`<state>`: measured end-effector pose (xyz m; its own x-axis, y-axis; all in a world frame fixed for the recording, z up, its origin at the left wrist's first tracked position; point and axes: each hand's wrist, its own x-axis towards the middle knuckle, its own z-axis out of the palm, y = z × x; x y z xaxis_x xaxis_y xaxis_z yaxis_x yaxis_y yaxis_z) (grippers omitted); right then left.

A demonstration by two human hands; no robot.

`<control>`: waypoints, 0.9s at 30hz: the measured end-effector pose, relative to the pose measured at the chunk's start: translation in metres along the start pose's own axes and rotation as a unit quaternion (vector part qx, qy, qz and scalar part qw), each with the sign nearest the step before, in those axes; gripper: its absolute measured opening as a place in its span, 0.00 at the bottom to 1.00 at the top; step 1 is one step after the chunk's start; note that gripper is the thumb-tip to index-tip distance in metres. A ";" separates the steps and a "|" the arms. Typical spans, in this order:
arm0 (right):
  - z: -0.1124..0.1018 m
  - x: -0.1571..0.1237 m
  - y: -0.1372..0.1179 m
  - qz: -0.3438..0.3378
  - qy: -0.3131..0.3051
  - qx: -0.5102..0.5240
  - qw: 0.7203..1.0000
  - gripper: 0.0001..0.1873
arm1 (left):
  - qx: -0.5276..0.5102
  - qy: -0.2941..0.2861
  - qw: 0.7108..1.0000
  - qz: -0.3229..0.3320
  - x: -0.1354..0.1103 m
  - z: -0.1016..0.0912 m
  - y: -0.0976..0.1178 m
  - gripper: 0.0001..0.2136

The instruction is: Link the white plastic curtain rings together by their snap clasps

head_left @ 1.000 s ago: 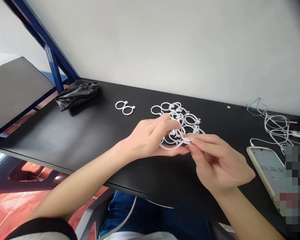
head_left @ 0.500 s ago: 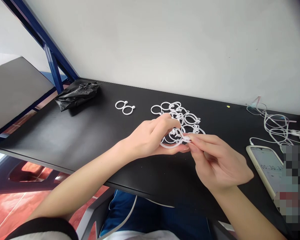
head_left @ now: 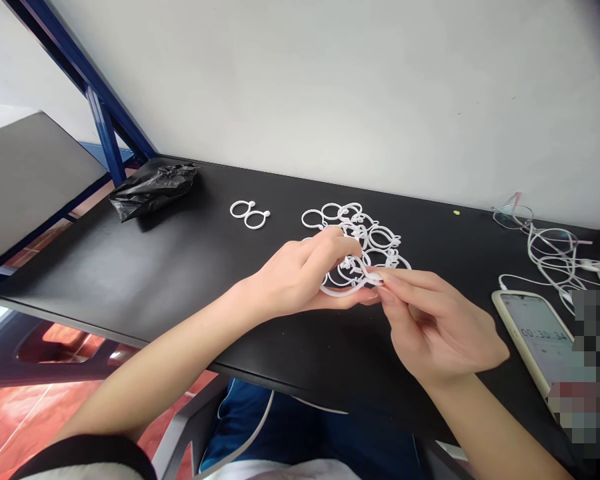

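Between my hands is a white plastic ring (head_left: 341, 291) that looks like a curtain ring. My left hand (head_left: 313, 273) curls around its left side, fingers over the top and thumb below. With thumb and fingertips, my right hand (head_left: 437, 323) pinches the small end piece (head_left: 374, 278) at the ring's right; the fingers partly hide it. Just behind my hands lies a loose pile of similar white rings (head_left: 383, 238), each with a small knob or eyelet. Two more rings (head_left: 255, 220) lie touching or close together to the left of the pile.
The black table (head_left: 180, 280) meets a pale wall at its back edge. A crumpled black plastic bag (head_left: 155, 190) sits at the back left. On the right are a phone (head_left: 530, 333) showing a timer, eyeglasses (head_left: 513, 217) and a tangled white cable (head_left: 545, 260).
Almost nothing differs. Both hands keep their grip on the ring in the same place, and the phone's timer has advanced.
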<state>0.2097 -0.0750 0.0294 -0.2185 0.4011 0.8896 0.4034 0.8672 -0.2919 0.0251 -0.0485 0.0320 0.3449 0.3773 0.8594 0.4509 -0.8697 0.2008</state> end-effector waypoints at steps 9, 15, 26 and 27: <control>0.000 -0.001 0.000 0.011 -0.005 0.005 1.000 0.23 | 0.006 0.012 1.000 0.005 -0.001 0.002 -0.001 0.14; 0.000 -0.002 0.001 0.004 0.000 0.017 1.000 0.26 | 0.005 -0.001 1.000 0.005 0.000 0.000 -0.001 0.14; 0.000 -0.001 -0.001 0.018 -0.005 0.016 1.000 0.25 | 0.012 -0.005 1.000 0.007 0.001 -0.001 -0.001 0.15; 0.000 -0.001 -0.001 0.019 -0.006 0.017 1.000 0.24 | 0.011 -0.005 1.000 0.007 0.001 -0.001 -0.001 0.15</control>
<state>0.2095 -0.0759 0.0285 -0.2136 0.4372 0.8736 0.3815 0.8606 -0.3374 0.0240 -0.0477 0.0329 0.3601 0.3688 0.8569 0.4639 -0.8677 0.1785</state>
